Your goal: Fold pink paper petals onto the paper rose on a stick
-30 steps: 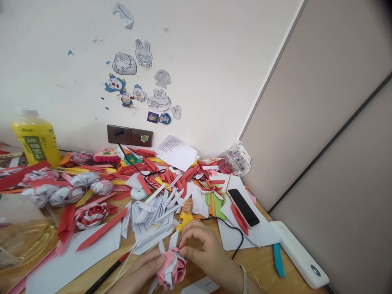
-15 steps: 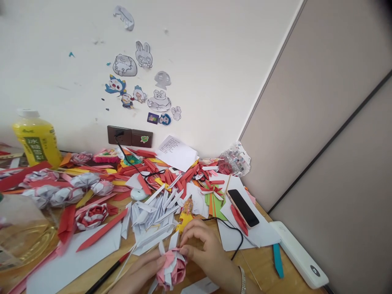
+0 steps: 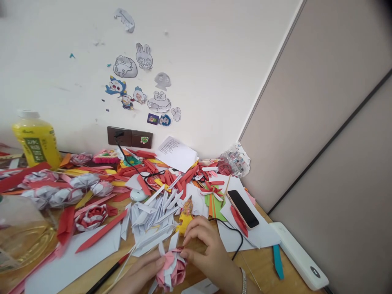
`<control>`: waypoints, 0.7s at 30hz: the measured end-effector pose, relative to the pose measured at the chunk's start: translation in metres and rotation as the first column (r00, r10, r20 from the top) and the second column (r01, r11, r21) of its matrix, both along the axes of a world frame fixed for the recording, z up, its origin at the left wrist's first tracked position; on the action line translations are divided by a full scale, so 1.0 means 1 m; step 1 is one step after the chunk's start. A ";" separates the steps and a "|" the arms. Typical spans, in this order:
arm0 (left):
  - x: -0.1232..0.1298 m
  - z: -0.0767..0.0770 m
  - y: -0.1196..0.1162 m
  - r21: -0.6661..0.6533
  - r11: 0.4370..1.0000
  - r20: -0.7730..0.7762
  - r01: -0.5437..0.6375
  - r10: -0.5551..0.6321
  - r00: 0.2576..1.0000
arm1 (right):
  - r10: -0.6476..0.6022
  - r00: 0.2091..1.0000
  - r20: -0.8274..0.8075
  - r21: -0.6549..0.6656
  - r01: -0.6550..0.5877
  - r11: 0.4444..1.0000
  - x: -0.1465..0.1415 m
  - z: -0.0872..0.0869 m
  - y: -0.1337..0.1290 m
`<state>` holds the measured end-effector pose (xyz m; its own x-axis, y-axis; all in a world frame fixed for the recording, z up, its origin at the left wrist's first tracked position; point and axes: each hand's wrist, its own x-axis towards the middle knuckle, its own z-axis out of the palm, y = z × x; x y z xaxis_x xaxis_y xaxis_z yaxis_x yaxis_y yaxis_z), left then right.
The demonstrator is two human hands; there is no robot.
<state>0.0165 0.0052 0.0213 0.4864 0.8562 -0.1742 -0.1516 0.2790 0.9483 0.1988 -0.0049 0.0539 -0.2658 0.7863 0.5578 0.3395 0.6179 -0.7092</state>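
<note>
A pink-and-white folded paper flower (image 3: 172,271) is between my hands at the bottom centre, with white paper strips sticking up from its far side. My left hand (image 3: 142,269) is closed on its left side, the thumb pressed on a pink fold. My right hand (image 3: 203,249) pinches at the flower's upper right edge with thumb and bent forefinger; the exact fold is too small to make out. Just beyond the fingers lies a yellow glue gun (image 3: 184,219) with a crusted nozzle. A pile of folded white paper strips (image 3: 153,216) spreads to its left.
Red paper strips (image 3: 177,179) and finished paper flowers (image 3: 92,216) cover the back and left. A yellow drink bottle (image 3: 36,141) and a bottle of amber liquid (image 3: 23,232) stand left. A phone (image 3: 243,208), a black cable (image 3: 235,230) and a long white device (image 3: 298,255) lie right.
My right hand has shifted slightly, its fingers lifting a little around the flower's edge. My left hand keeps its hold, and the flower stays nearly in place.
</note>
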 end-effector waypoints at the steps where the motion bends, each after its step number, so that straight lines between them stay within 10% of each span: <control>1: 0.001 -0.003 0.001 -0.012 1.000 0.010 -0.002 0.002 1.000 | 0.004 1.000 0.007 0.001 -0.004 1.000 0.000 0.000 0.000; 21: 0.003 0.002 -0.001 -0.039 0.999 0.095 -0.010 0.014 0.995 | -0.061 0.985 0.160 0.210 0.027 0.977 -0.001 -0.005 0.001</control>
